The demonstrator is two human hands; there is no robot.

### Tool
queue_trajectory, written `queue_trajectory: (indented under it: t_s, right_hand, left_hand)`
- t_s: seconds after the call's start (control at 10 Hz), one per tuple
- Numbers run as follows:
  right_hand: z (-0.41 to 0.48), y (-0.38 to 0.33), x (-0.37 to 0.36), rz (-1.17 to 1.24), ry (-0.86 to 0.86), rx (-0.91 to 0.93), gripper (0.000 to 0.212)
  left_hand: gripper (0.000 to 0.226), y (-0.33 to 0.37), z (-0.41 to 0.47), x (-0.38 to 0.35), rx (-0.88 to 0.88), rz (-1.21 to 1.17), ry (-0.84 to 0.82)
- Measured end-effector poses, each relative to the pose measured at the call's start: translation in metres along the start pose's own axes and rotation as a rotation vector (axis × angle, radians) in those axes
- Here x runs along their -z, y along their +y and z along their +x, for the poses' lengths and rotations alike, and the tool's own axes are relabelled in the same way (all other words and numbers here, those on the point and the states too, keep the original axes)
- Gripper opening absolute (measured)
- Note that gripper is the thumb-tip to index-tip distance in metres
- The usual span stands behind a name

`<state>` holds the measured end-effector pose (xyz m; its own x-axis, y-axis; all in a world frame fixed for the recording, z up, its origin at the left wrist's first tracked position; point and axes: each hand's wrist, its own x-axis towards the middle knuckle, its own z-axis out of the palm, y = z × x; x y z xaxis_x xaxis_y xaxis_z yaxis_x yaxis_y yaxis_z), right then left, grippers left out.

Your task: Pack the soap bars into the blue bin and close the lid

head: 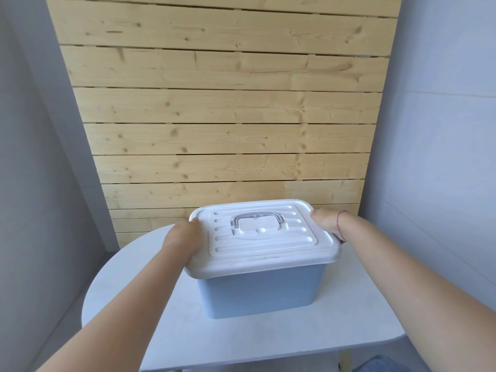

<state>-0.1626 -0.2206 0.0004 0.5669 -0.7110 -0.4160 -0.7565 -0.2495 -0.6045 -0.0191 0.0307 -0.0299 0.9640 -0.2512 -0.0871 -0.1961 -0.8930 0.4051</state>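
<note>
Head camera, looking forward and down: a pale blue rectangular plastic bin stands on a white round-edged table, roughly in the middle of the tabletop. A white ribbed plastic lid sits on top of the bin and covers its whole opening, its rim overhanging the blue walls on the near side. In the centre of the lid a grey folding carry handle lies flat in its recess.

Both bare forearms reach in from the bottom corners of the view to the short ends of the lid. The left hand is pressed against the lid's left edge, its knuckles bent and its fingers curled down over the rim; the fingertips are hidden beneath the rim, so how firmly they clamp cannot be told. The right hand rests against the lid's right far corner, with the thumb on the top surface and the other fingers out of sight behind the edge; whether they close under the rim cannot be told either. A thin red thread bracelet circles the right wrist.

No soap bars show; the inside of the bin is hidden by the lid and the opaque walls.

Behind the table rises a wall panel of light horizontal pine planks, flanked by plain pale grey walls.
</note>
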Motion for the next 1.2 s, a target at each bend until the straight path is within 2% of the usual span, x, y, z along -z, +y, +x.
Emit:
queue_trajectory:
  t_s: [0.1, 0.2, 0.3, 0.4, 0.5, 0.6, 0.7, 0.8, 0.9, 1.1, 1.2]
  right_hand:
    - [-0.003, -0.004, -0.005, -0.155, 0.061, 0.046, 0.048]
    - [-0.01, 0.003, -0.007, -0.155, 0.089, 0.115, 0.049]
    - [-0.022, 0.025, -0.001, 0.199, -0.047, 0.166, 0.045]
    - [-0.037, 0.053, -0.015, 0.534, -0.07, 0.279, 0.035]
    - [-0.029, 0.059, -0.033, 0.726, 0.045, 0.343, 0.039]
    - [-0.016, 0.047, -0.036, 0.781, 0.071, 0.315, 0.043]
    - [-0.003, 0.032, -0.037, 0.785, 0.077, 0.32, 0.037]
    - [0.01, 0.017, -0.037, 0.785, 0.076, 0.302, 0.051]
    - [0.022, 0.008, -0.036, 0.761, 0.072, 0.306, 0.054]
    - [0.024, 0.008, -0.029, 0.713, 0.042, 0.323, 0.053]
    - [0.027, 0.022, -0.032, 0.688, 0.095, 0.356, 0.051]
  left_hand:
    - [0.044, 0.002, -0.003, 0.002, -0.071, 0.179, -0.001]
    - [0.043, 0.002, -0.015, 0.009, -0.007, -0.115, -0.02]
    - [0.056, -0.008, -0.037, 0.007, 0.144, -0.728, -0.081]
    - [0.063, -0.025, -0.073, -0.011, -0.015, -0.99, -0.044]
    - [0.056, -0.024, -0.075, -0.024, -0.063, -1.124, 0.039]
    - [0.051, -0.016, -0.055, -0.022, -0.05, -1.121, 0.036]
    - [0.052, -0.011, -0.028, -0.018, -0.021, -1.118, -0.024]
    - [0.052, -0.006, -0.007, -0.015, -0.014, -1.114, -0.049]
    - [0.055, -0.003, 0.005, -0.015, -0.016, -1.124, -0.061]
    - [0.054, -0.002, 0.007, -0.019, -0.038, -1.13, -0.04]
    - [0.05, -0.006, 0.009, -0.025, -0.021, -1.121, -0.007]
